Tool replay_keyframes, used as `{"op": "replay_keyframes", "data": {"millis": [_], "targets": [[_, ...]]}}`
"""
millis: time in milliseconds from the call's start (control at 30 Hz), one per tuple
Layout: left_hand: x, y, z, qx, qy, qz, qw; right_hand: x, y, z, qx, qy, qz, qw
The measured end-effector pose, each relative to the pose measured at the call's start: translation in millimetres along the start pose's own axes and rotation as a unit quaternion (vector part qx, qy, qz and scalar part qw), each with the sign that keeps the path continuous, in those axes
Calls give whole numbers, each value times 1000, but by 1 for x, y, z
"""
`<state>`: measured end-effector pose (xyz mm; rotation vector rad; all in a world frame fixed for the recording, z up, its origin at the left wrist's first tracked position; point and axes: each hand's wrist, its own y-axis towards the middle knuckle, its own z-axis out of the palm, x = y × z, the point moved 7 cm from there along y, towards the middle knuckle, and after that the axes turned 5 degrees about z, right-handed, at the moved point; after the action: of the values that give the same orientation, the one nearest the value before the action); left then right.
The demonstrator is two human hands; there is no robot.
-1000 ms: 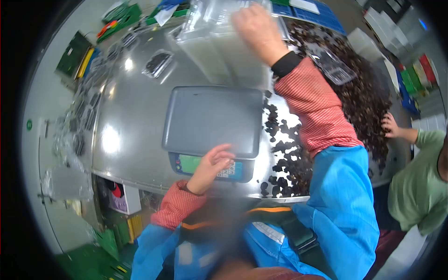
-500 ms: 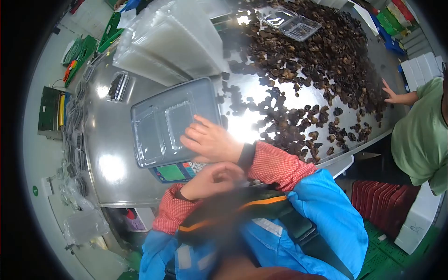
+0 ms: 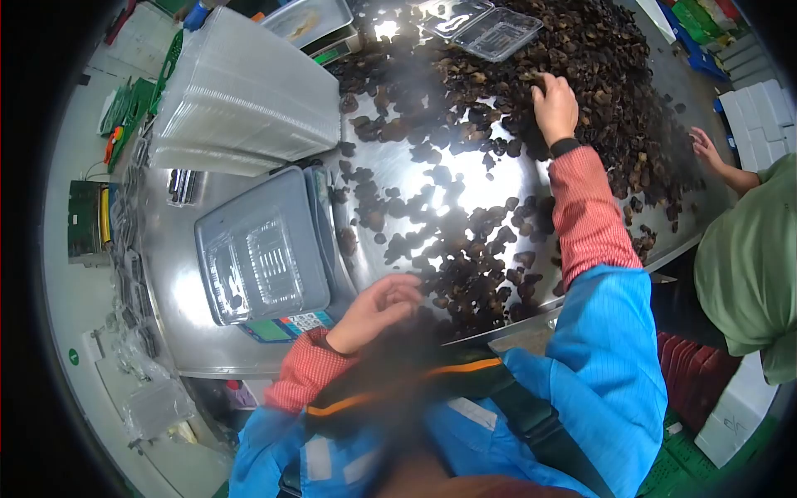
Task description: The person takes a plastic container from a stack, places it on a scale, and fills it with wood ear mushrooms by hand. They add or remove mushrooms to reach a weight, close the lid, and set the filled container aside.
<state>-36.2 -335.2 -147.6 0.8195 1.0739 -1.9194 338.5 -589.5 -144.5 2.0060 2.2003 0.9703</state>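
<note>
Loose dark brown mushroom pieces point(image 3: 465, 282), like wood ear, are spread over the steel table. My right hand point(image 3: 556, 109) reaches out over the thick part of the pile, fingers curled, with a mushroom piece at the fingertips. Close to my body, my left hand point(image 3: 378, 311) hovers by the near pieces, fingers apart and holding nothing. To its left a grey tray point(image 3: 313, 249) sits on a digital scale point(image 3: 270, 329). An open clear plastic clamshell box point(image 3: 270, 257) lies in the tray.
A tall stack of clear plastic boxes point(image 3: 249, 91) stands behind the tray. Another open clamshell point(image 3: 498, 35) rests on the pile. A second scale point(image 3: 336, 46) bears a tray at the back. On the right, a co-worker's hand point(image 3: 706, 149) is near the pile's edge.
My right hand has left the clamshell in the tray and stretched out to the pile. My left hand has uncurled. The whole view has shifted, with the tray now further left.
</note>
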Motion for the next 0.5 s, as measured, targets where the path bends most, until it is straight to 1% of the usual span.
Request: {"op": "replay_keyframes", "data": {"millis": [33,133,233,267,367,467,500], "targets": [[0,5,1,-8,-5,-4,1000,-7,13,7,-13,-24,8,1000],[3,17,1,-18,12,-7,1000,-22,30,40,33,-68,37,996],[1,27,1,-27,28,-15,999,-34,25,47,12,5,71,997],[2,29,1,-30,30,-21,999,-35,17,40,-33,48,56,997],[2,34,4,-21,37,-19,999,-38,-23,0,-20,233,113,966],[6,37,6,-19,42,-33,998,-48,-89,-58,-38,276,178,944],[7,39,8,-12,40,-22,999,-59,-117,-75,-47,296,203,932]]}}
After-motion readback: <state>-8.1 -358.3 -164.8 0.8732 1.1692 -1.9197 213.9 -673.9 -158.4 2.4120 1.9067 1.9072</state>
